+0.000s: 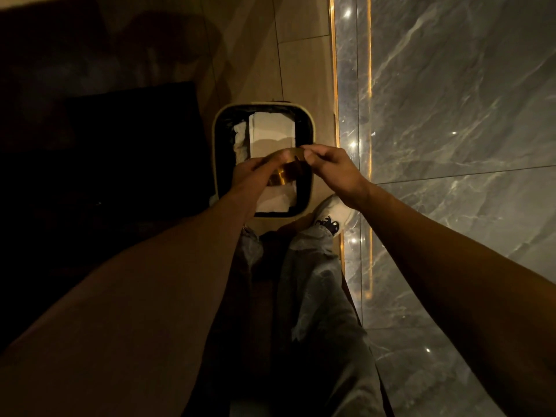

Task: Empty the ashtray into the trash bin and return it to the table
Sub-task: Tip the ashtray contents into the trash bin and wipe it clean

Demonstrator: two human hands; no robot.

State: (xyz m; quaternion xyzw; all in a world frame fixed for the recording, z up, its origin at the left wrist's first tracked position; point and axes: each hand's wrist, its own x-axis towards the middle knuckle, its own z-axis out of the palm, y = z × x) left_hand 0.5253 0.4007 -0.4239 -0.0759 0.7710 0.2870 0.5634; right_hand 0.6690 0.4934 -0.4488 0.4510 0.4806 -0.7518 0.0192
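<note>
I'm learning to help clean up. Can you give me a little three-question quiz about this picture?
1. True or false: the ashtray is held over the open bin.
2. How many hands hold the ashtray? A) none B) one C) two
3. What pale stuff already lies in the bin?

Key:
1. True.
2. C: the left hand and the right hand both grip it.
3. Crumpled paper.
</note>
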